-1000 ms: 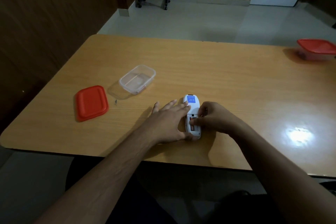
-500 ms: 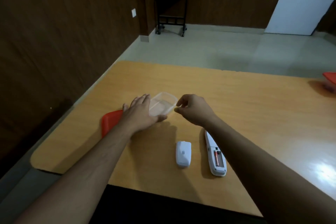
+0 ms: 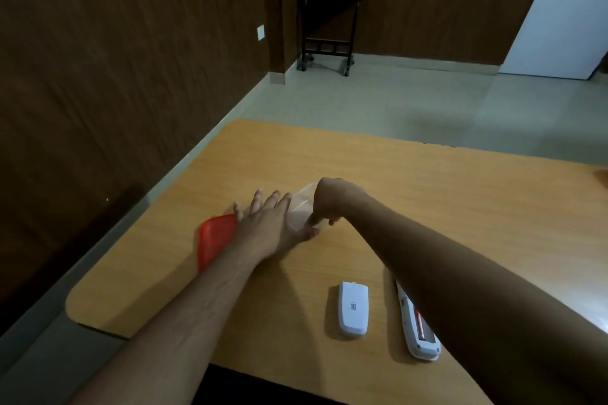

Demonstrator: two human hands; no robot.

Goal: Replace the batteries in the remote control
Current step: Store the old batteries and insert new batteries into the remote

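The white remote (image 3: 415, 337) lies face down near the table's front edge, partly under my right forearm. Its battery bay is uncovered and one orange battery (image 3: 420, 325) sits inside. The loose white battery cover (image 3: 353, 309) lies just left of it. Further back stands a clear plastic container (image 3: 301, 204). My right hand (image 3: 335, 200) reaches down into it with fingers bunched; what is between the fingertips is hidden. My left hand (image 3: 266, 227) rests palm down beside the container, fingers spread, thumb against its near side.
A red lid (image 3: 215, 240) lies flat left of my left hand, partly under the wrist. The wooden table (image 3: 460, 207) ends close by at the left and front. Beyond it, a black side table (image 3: 329, 26) stands against the dark wall.
Both hands left the remote and moved back-left to the clear container. My right hand, pinched above the container half a second ago, has dipped into it. The view has tilted upward.
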